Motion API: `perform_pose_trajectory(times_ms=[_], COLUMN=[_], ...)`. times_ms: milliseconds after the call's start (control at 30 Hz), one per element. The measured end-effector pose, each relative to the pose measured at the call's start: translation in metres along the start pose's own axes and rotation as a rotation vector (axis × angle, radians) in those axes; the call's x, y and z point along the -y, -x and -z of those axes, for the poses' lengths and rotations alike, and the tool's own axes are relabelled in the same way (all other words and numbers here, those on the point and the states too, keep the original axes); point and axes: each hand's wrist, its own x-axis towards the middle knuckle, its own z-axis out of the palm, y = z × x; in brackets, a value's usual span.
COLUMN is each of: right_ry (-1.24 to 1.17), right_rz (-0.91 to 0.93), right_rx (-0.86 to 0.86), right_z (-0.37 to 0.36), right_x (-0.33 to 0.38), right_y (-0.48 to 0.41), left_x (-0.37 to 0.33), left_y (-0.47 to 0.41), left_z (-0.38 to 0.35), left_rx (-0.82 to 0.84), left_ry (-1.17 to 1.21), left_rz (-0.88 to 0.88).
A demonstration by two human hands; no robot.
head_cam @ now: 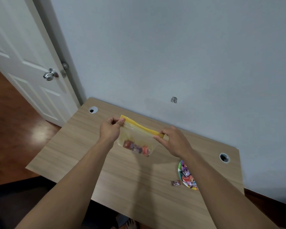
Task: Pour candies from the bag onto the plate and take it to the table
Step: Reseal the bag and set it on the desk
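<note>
Pinching the yellow zip strip at either end, the left hand (110,129) and right hand (175,141) hold a clear zip bag (137,138) above the wooden desk (130,179); few wrapped candies (135,147) are seen inside. A candy-filled plate (180,169) sits right, one stray candy (175,183) beside it.

Bare forearms, no sleeves, unadorned hands (110,129)

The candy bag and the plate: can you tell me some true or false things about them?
1. Both hands, left hand and right hand, hold the zip bag by its yellow top strip. True.
2. The bag is empty. False: a few wrapped candies sit at its bottom.
3. The plate holds candies. True.
4. One loose candy lies on the desk beside the plate. True.
5. The bag lies on the plate. False: it is held away from it.
</note>
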Motion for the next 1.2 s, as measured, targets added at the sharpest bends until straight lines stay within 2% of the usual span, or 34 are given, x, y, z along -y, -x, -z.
perform_pose_trajectory(times_ms=[367,700,933,1067,1200], right_ry=[0.038,0.072,-0.07,-0.191,-0.255], right_rz=[-0.037,-0.102,-0.175,-0.28,-0.431], right_rx=[0.054,0.149,0.185,0.113,0.053], right_z=[-0.017,-0.077,-0.115,-0.109,-0.089], right_x=[-0.016,-0.032,-0.06,-0.083,-0.122], right_y=[-0.002,0.026,0.049,0.064,0.086], left_x=[0.022,0.089,0.109,0.105,0.108], left_y=[0.004,0.011,0.01,0.02,0.034], left_z=[0.008,0.021,0.017,0.002,-0.029], left_rx=[0.002,0.039,0.109,0.081,0.001], left_ry=[-0.051,-0.274,-0.419,-0.508,-0.591], left_rz=[0.038,0.053,0.047,-0.018,-0.234])
